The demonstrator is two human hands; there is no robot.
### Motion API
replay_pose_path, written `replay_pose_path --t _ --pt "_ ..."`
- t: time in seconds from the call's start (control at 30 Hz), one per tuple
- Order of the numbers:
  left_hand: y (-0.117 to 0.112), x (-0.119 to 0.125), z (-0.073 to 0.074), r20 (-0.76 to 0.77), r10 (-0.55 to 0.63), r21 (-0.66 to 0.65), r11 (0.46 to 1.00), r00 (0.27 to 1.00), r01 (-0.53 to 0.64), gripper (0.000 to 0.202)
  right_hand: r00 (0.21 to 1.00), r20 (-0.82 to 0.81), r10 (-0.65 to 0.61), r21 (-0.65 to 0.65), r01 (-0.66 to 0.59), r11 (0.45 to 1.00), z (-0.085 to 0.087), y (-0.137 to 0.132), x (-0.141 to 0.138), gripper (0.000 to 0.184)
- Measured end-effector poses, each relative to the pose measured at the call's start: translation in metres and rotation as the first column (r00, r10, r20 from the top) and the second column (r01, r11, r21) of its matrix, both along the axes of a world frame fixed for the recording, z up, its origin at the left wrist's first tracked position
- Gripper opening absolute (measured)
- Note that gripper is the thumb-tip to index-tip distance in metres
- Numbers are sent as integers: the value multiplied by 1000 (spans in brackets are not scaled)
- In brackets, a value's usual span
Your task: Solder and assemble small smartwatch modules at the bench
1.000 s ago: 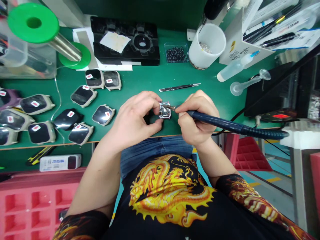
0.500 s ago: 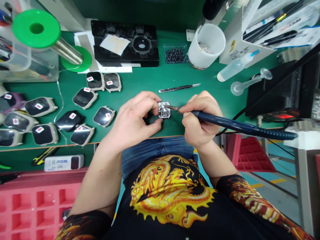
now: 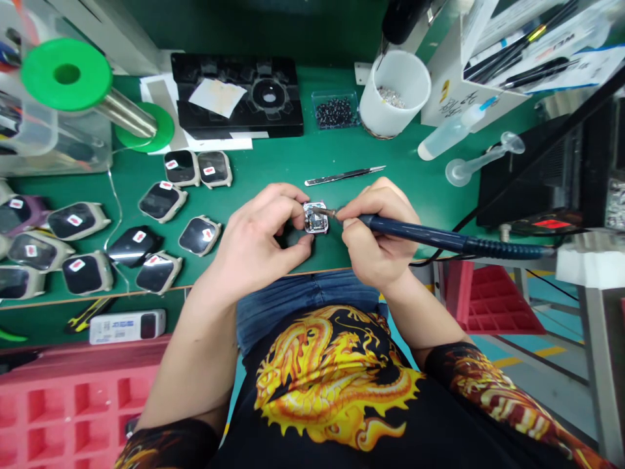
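Note:
My left hand (image 3: 258,247) pinches an open square smartwatch body (image 3: 316,217) between thumb and fingertips, its circuit board facing up. My right hand (image 3: 375,238) grips a soldering iron (image 3: 415,234) with a dark blue handle like a pen. The iron's thin tip reaches the right edge of the watch and appears to touch it. Several finished-looking watch bodies (image 3: 161,202) with black screens and red-and-white labels lie in rows left of my left hand. Steel tweezers (image 3: 344,175) lie just above my hands.
A green bench mat (image 3: 273,156) ends at an edge near my lap. Behind it stand a black jig tray (image 3: 237,94), a box of small dark parts (image 3: 334,111), a white cup (image 3: 393,94) and a green solder spool (image 3: 66,73). Red foam trays sit below the bench.
The whole view has shifted slightly with my head. My right hand sits a little closer to the watch, and the iron tip stays at its edge.

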State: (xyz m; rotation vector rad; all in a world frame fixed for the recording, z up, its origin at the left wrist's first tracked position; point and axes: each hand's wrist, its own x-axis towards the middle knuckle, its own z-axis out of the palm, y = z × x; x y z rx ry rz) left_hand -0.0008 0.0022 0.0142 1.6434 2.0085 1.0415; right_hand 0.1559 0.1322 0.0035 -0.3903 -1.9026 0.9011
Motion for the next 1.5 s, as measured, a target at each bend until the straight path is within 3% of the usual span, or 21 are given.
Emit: replay_pose_path --t 0.7,1.13,1.5 --pt "1 0 0 -27 9 -13 1000 1000 -9 16 1000 14 7 52 -7 999 0 1 0 11" --pt "0 1 0 -36 20 -15 1000 999 -20 18 1000 1 29 -34 -29 999 1 -1 1 9" --pt "0 0 0 -18 6 5 1000 1000 -6 18 997 -20 70 -15 -70 997 5 -1 0 12"
